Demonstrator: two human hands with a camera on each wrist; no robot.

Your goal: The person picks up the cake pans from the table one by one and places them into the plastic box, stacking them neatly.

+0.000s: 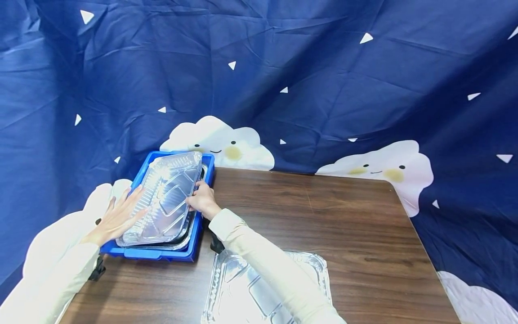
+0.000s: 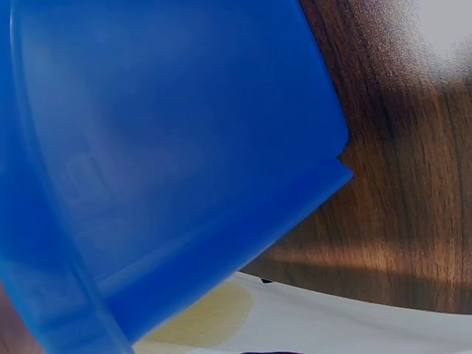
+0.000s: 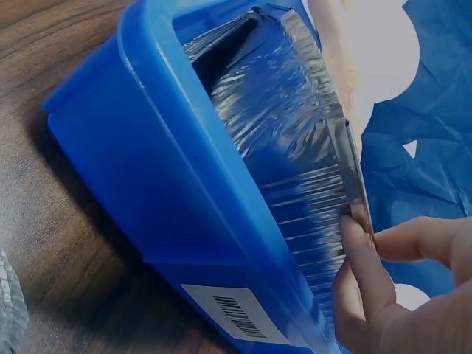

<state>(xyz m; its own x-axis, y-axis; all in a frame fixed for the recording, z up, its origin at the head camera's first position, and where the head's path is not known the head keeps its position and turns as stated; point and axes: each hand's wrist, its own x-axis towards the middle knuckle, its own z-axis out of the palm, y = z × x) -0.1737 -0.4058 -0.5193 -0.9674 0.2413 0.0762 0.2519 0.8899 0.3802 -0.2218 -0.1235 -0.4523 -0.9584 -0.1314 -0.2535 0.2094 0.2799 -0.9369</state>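
Note:
A rectangular aluminium foil tray lies tilted in a blue plastic bin, overlapping its rim. My right hand pinches the tray's right edge. In the right wrist view, thumb and fingers grip the thin foil rim, and the foil tray's ribbed wall rises above the blue bin. My left hand has its fingers spread straight over the tray's left side. Beneath this tray another foil rim and something dark show. The left wrist view is filled mostly by the bin's outer wall.
Another foil tray sits on the wooden table at the front, partly hidden by my right sleeve. Behind the table hangs a dark blue cloth with clouds and white triangles. A barcode label is on the bin's side.

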